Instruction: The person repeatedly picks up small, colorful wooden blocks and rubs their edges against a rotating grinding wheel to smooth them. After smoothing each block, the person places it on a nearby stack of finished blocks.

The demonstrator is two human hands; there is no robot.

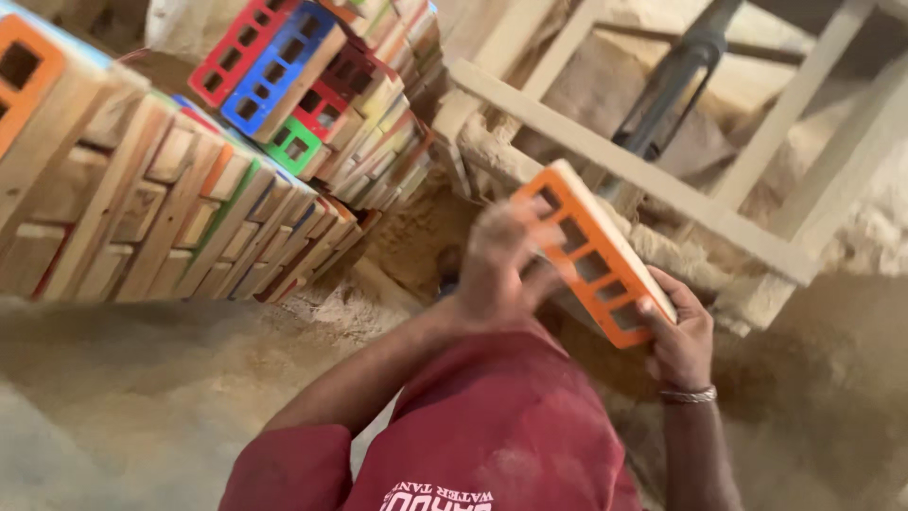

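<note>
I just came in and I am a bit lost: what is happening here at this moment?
A person in a red shirt holds an orange wooden frame with rectangular openings in both hands. The right hand has its grip on the lower end; the left hand, blurred, lies on its face. To the left stands a stack of similar frames in orange, blue, red and green. Sawdust covers the ground, and a bare wooden structure stands behind.

The wooden block (594, 254) has an orange painted matt face and bare pale sides; sawdust (142, 397) looks powdery.
</note>
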